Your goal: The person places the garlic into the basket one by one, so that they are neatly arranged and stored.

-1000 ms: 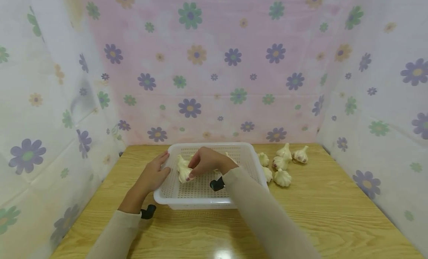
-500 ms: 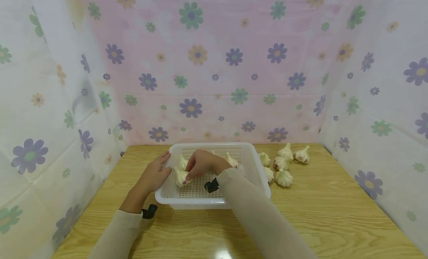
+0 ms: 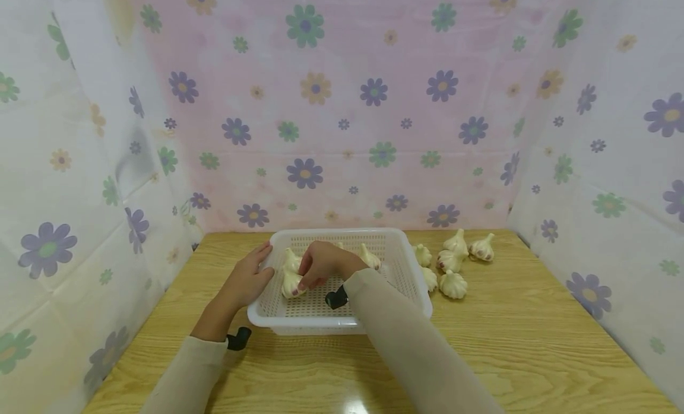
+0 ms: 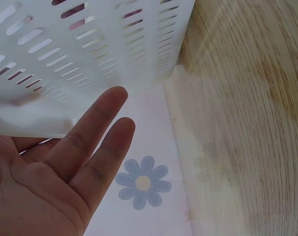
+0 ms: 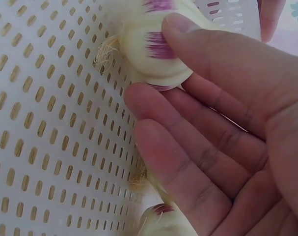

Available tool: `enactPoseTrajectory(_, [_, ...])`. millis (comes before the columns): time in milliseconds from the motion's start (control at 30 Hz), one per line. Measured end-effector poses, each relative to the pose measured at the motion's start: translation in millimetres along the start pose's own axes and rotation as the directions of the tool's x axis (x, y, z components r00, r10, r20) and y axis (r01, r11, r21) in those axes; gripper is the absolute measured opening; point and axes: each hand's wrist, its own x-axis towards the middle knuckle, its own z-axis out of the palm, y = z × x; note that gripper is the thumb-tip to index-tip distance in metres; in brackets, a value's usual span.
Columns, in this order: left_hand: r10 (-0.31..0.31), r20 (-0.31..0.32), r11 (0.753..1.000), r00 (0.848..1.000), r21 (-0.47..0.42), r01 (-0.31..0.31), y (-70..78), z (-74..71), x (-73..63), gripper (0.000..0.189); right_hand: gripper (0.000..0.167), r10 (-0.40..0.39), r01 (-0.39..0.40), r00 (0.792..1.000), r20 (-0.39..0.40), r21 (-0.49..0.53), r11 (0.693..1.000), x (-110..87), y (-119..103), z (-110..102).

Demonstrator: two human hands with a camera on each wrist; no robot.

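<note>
A white plastic basket (image 3: 320, 322) with slotted walls and floor stands on the table. Inside it, at the left, my right hand (image 3: 326, 262) pinches a garlic bulb (image 3: 291, 286) between thumb and fingers. The right wrist view shows purple streaks and a tuft of roots on this garlic bulb (image 5: 156, 49), close over the slotted floor. Another bulb (image 3: 291, 259) lies just behind it, and one more (image 3: 370, 256) is farther right. My left hand (image 3: 248, 277) rests on the basket's left rim; two fingers (image 4: 102, 113) stretch straight along its outer side.
Several loose garlic bulbs (image 3: 453, 283) lie on the wooden table (image 3: 513, 331) to the right of the basket, some against its side. Flowered cloth (image 3: 342, 105) rises behind and on both sides. Dark wrist fittings (image 3: 336, 297) stick out near both hands.
Over the last second, my right hand has moved slightly left and down with its garlic bulb, uncovering the bulb at the right. During the last half second it has barely moved. My left hand stays put.
</note>
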Motion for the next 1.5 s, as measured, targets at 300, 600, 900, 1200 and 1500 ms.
enactPoseTrajectory(300, [-0.001, -0.005, 1.0, 1.0, 0.004, 0.001, 3.1, -1.5, -0.4, 0.064, 0.021, -0.003, 0.003, 1.0, -0.01, -0.021, 1.0, 0.4, -1.6, -0.2])
enactPoseTrajectory(600, [-0.005, 0.0, 1.0, 1.0, 0.005, 0.005, 2.3, -1.0, 0.5, 0.065, 0.02, -0.004, 0.003, 1.0, -0.02, -0.052, 0.999, 1.2, 1.7, -0.6])
enactPoseTrajectory(900, [0.005, -0.004, 1.0, 1.0, -0.001, -0.005, -1.7, 0.3, 2.0, 0.065, 0.025, -0.033, 0.034, 0.999, 0.024, -0.058, 0.998, 1.9, 4.1, -0.2])
enactPoseTrajectory(1200, [-0.002, -0.008, 1.0, 1.0, 0.009, 0.002, -0.6, -0.7, 0.3, 0.065, 0.021, -0.027, 0.027, 1.0, 0.006, -0.111, 0.993, 3.8, -0.1, 1.4])
enactPoseTrajectory(1500, [-0.007, -0.004, 1.0, 1.0, -0.006, 0.007, 0.2, -0.2, 0.5, 0.065, 0.023, -0.006, 0.005, 1.0, -0.006, -0.098, 0.995, 1.8, -0.4, 0.2])
